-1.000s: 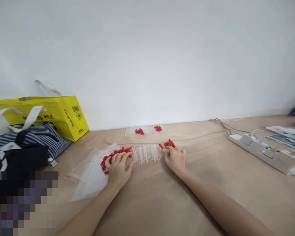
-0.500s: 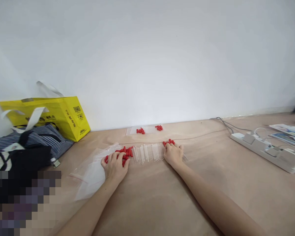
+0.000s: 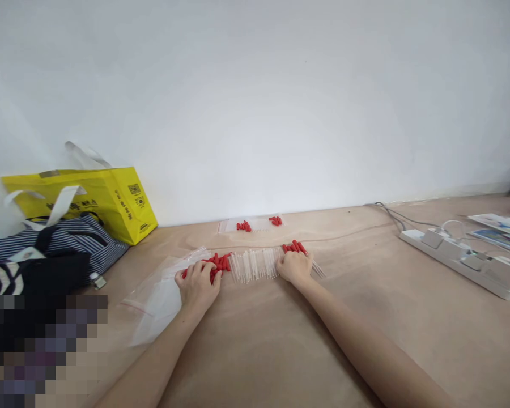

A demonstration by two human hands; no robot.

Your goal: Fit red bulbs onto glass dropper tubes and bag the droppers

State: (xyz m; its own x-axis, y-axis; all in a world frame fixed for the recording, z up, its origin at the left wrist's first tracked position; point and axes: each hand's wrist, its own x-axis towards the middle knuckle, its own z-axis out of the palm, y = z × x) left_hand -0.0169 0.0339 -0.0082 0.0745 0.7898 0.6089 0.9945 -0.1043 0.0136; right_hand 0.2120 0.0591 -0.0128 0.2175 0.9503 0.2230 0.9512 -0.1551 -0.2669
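Note:
My left hand [image 3: 198,285] lies over a pile of small red tube-like pieces [image 3: 221,262]; its fingers are spread and bent, touching the pile. Clear plastic zip bags [image 3: 159,292] are spread beneath and left of it. A row of thin whitish sticks [image 3: 253,265] lies side by side between my hands. At the row's right end, my right hand [image 3: 295,267] is closed with its fingers curled under, so whatever they grip is hidden. More red pieces [image 3: 295,246] show just beyond its knuckles, and a few thin sticks [image 3: 318,268] stick out to its right.
Near the wall lies a clear bag [image 3: 227,225] with two red clusters [image 3: 243,226] on it. A yellow bag [image 3: 136,209] and a striped bag [image 3: 106,243] stand at left. At right are a white power strip [image 3: 454,260], its cable and some printed sheets [image 3: 501,226].
My right hand has shifted slightly left and towards me, so more of the red pieces beyond it show. The left hand has barely moved, and more red shows beside it.

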